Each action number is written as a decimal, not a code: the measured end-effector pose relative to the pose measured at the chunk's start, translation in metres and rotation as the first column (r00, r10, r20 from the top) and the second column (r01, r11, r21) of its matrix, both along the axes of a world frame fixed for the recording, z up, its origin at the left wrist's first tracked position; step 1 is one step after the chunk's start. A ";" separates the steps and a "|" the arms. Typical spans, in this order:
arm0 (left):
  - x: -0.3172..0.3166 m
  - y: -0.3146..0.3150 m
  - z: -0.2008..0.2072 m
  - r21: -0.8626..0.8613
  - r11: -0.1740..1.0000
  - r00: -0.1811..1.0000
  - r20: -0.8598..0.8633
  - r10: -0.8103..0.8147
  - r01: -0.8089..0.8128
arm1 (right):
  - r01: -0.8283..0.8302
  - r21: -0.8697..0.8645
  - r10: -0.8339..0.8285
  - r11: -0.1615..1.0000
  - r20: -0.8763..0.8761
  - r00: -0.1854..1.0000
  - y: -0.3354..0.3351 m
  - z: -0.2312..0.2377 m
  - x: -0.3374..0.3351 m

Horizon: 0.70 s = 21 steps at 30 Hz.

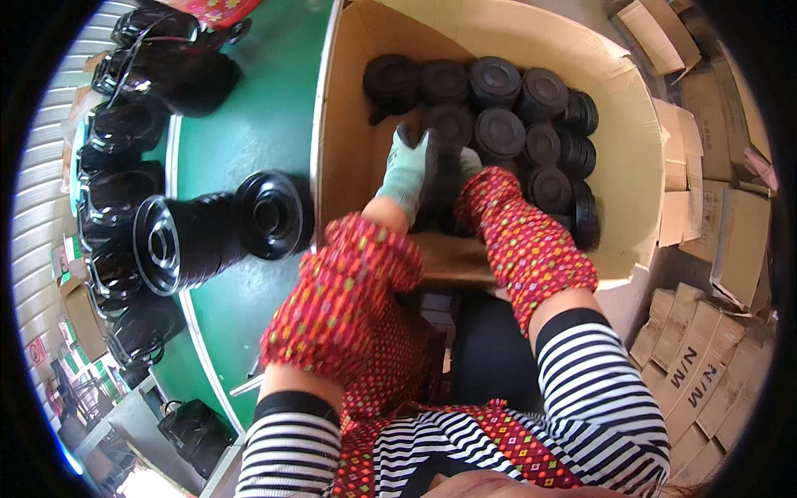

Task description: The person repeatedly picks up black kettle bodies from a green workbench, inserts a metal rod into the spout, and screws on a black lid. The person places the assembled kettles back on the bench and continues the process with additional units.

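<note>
Red patterned fabric sleeve covers (349, 299) nearest. Left hand (408, 170), pale green glove, fingers extended over stacked round black plastic lids (498, 133) inside big brown cardboard box (631, 149). Right hand (470, 162) mostly hidden, grip unclear. Lids just ahead; left hand nearer.

Both arms stretch forward side by side, forearms in red patterned sleeve covers. The gloved left hand (408, 170) points fingers down; the right hand (470, 162) is mostly hidden beside it.
</note>
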<state>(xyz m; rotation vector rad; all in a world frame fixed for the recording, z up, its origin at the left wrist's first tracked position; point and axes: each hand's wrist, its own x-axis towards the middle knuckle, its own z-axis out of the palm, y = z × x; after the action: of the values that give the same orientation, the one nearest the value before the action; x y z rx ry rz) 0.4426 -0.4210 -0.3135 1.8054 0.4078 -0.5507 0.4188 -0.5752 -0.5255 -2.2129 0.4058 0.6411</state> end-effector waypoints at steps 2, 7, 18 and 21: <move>0.040 -0.024 -0.053 0.254 0.966 0.993 -0.117 -0.018 0.047 | 0.177 -0.024 -0.179 0.984 -0.137 0.974 0.010 -0.009 0.007; 0.089 -0.046 -0.135 0.334 0.934 0.962 -0.270 -0.029 0.122 | 0.403 -0.185 -0.439 0.896 -0.245 0.865 0.003 -0.034 -0.012; 0.081 0.004 -0.186 -0.152 0.905 0.917 0.086 -0.389 0.398 | 0.592 -0.236 -0.638 0.770 -0.282 0.717 0.014 -0.052 -0.040; 0.074 0.016 -0.158 -0.147 0.883 0.883 0.235 -0.407 0.446 | 0.627 -0.122 -0.635 0.769 -0.262 0.727 0.033 -0.057 -0.008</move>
<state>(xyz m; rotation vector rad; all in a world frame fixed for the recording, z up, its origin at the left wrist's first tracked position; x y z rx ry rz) 0.5168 -0.4053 -0.4717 1.7394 -0.1908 -0.6820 0.4105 -0.5426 -0.5821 -1.8171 1.2671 0.5699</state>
